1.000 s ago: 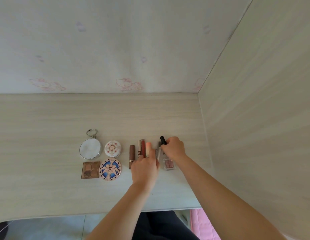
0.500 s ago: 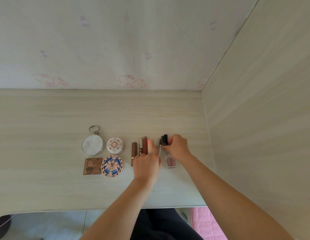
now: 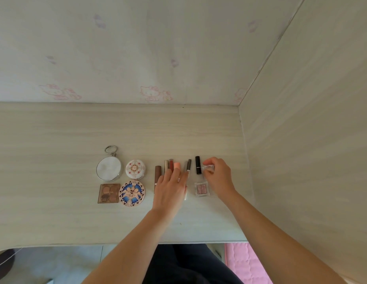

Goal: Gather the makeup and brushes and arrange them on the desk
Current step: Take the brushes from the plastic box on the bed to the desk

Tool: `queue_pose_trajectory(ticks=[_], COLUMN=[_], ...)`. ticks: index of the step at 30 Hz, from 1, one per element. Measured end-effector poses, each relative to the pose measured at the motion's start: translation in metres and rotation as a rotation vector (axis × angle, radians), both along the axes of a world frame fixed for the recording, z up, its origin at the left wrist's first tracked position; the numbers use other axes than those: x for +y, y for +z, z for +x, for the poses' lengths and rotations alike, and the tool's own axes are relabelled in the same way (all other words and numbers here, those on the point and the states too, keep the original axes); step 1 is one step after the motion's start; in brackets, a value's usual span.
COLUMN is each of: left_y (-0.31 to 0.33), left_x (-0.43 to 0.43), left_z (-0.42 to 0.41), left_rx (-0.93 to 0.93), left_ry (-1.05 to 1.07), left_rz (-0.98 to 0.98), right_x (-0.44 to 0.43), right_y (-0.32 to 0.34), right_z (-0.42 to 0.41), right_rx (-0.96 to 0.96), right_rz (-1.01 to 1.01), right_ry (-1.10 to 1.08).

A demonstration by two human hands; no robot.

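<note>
Looking down at the pale wood desk, the makeup sits in a row near the front-middle. Far left is a round mirror with a key ring, just beside it a small white compact, and in front of those a brown square palette touching a blue patterned compact. Next over, a brown lipstick tube, a couple of thin tubes and a peach-capped tube lie side by side, pointing at the wall. The left hand lies flat over their near ends, fingers pretty much straight, not gripping anything. A dark-capped liner pen runs along its right edge. Then comes a black tube, with a little clear eyeshadow case in front of it. The right hand has thumb and fingertips pinched on a small clear item right beside the black tube; can't tell what it is.
</note>
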State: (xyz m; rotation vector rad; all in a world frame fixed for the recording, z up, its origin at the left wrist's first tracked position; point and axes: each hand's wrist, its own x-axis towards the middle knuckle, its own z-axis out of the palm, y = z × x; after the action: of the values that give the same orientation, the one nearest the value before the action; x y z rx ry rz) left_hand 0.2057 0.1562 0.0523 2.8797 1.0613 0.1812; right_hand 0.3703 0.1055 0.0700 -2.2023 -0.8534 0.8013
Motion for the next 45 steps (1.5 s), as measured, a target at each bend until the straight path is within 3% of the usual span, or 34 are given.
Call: queue_pose_trajectory(ticks=[16, 31, 45], left_y=[-0.011, 0.029, 0.036], left_x=[0.003, 0.011, 0.006], left_z=[-0.007, -0.031, -0.102], left_rx=[0.017, 0.045, 0.013], left_ry=[-0.076, -0.127, -0.514], left_rz=[-0.081, -0.107, -0.141], right_x=[-0.004, -0.069, -0.115], right_y=[-0.007, 0.031, 0.017], right_z=[0.007, -0.045, -0.181], right_rx=[-0.107, -0.349, -0.446], right_rz=[-0.017, -0.305, -0.340], right_ry=[0.095, 0.170, -0.155])
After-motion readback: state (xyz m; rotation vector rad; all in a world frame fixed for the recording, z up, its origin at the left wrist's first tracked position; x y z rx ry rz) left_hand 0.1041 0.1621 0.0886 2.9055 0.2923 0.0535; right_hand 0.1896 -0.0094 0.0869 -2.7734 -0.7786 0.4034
